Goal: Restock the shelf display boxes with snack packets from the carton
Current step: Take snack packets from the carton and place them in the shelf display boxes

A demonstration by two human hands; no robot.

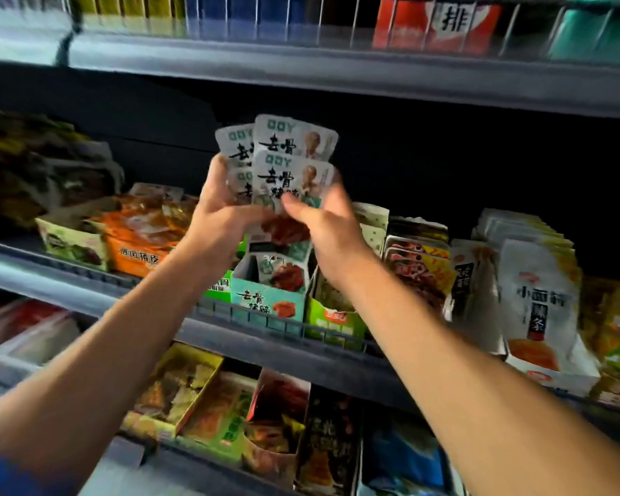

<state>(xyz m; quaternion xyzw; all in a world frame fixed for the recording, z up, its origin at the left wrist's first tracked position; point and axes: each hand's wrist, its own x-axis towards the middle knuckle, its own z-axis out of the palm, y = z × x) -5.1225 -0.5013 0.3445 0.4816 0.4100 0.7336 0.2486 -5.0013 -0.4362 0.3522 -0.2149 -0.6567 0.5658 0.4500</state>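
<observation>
We see both hands raised before the middle shelf (272, 356). Left hand (217, 205) grips a fanned bunch of pale-green snack packets (287, 162), fingers curled round its left edge. Right hand (324, 223), at 3 o'clock of the left, pinches the front packet's lower edge, thumb in front, fingers behind. The bunch is held in the air at 12 o'clock of a teal display box (267, 298) with a few packets inside. Orange box (133, 255) sits at 9 o'clock of it, white packets (537, 295) at 3 o'clock.
</observation>
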